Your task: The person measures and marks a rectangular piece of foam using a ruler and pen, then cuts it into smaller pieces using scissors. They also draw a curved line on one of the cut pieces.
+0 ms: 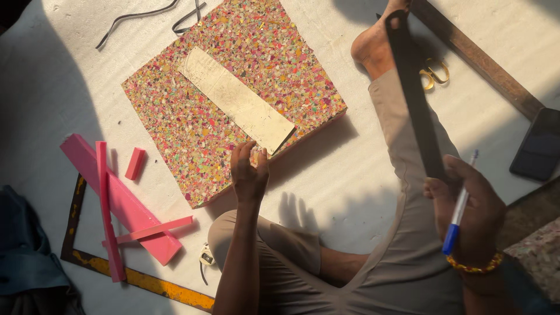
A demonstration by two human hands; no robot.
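With the dark flat ruler [415,99] and blue pen [458,214] pinched in the right hand [466,216], the pale strip [236,99] on the speckled foam slab [233,96] should be steadied by the loosely curled, empty left hand [249,172] fingers before marking.

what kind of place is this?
Likely a floor-level craft or foam-cutting workshop: a multicoloured foam slab on a white sheet, pink foam offcuts, a steel square, and a dark ruler and pen in the right hand.
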